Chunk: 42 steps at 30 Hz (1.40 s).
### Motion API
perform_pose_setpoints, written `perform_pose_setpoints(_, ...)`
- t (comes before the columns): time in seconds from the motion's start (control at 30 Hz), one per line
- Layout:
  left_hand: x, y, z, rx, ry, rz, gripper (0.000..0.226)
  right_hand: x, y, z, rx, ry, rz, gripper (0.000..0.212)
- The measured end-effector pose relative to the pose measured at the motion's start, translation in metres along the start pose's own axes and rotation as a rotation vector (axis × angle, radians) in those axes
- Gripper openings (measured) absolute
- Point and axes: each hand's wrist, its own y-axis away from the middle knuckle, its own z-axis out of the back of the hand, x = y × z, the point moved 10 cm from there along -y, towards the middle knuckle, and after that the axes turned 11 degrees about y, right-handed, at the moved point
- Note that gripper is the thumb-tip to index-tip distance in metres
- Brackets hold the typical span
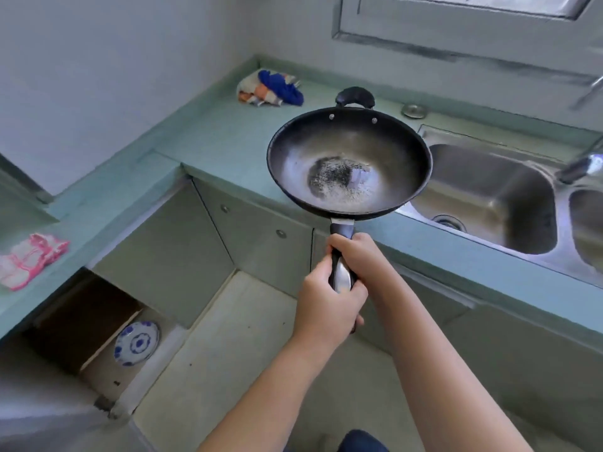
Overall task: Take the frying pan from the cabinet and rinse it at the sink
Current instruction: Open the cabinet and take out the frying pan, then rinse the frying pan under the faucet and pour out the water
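A black frying pan (348, 161) with a worn, speckled bottom is held level in the air over the counter edge, just left of the steel sink (483, 194). Its long handle points toward me. My left hand (326, 305) grips the near end of the handle. My right hand (359, 256) wraps the handle just ahead of it, closer to the pan. A small loop handle sticks out at the pan's far rim. The faucet spout (580, 164) hangs over the sink at the right edge. An open lower cabinet (85, 321) sits at the bottom left.
A green countertop (208, 135) runs along the wall and turns left. A bundled blue and orange cloth (270, 88) lies at its back, a pink cloth (31, 259) at the left. A blue patterned plate (137, 343) stands inside the open cabinet. A second basin (589, 223) lies further right.
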Motion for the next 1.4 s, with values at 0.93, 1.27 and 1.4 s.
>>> perform_pose_setpoints(0.93,0.071,-0.098,-0.274,0.315,-0.121,0.146,0.040,-0.156,-0.098,0.249,-0.226,-0.190,-0.211,0.031)
perform_pose_setpoints(1.27,0.093,-0.094,-0.285,0.298,-0.092,0.183,0.032,-0.183,-0.098,0.254,-0.244,-0.151,-0.269,0.030)
perform_pose_setpoints(1.4,0.097,-0.093,-0.285,0.284,-0.054,0.168,0.036,-0.189,-0.097,0.254,-0.280,-0.111,-0.281,0.030)
